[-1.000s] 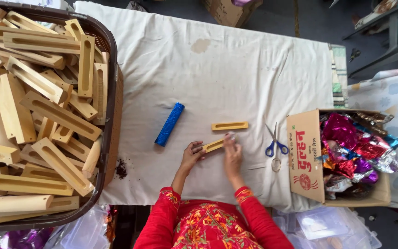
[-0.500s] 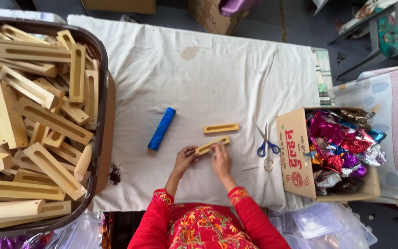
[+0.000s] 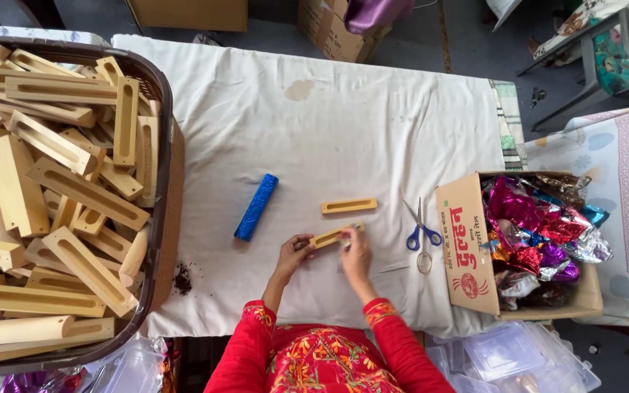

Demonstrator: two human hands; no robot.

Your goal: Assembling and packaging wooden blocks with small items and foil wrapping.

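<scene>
White cloth [image 3: 314, 131], blue roll [image 3: 256, 207], foil-filled carton [image 3: 467, 251].

Slotted tan wooden block [image 3: 335, 235]: a second ago lying nearly flat between both hands near the front edge of the white cloth-covered table [image 3: 373, 124]; now tilting, its right end rising toward the second slotted tan wooden block [image 3: 349, 206].

Left hand [image 3: 294, 252]: now gripping the block's lower left end, fingers curling under it, where earlier they were resting along its side.

Right hand [image 3: 355, 256]: now pressing up at the block's right end, fingertips meeting the wood; earlier it was lying lower, beside the piece.

Camera view: drifting leftward and closer over the second.
</scene>
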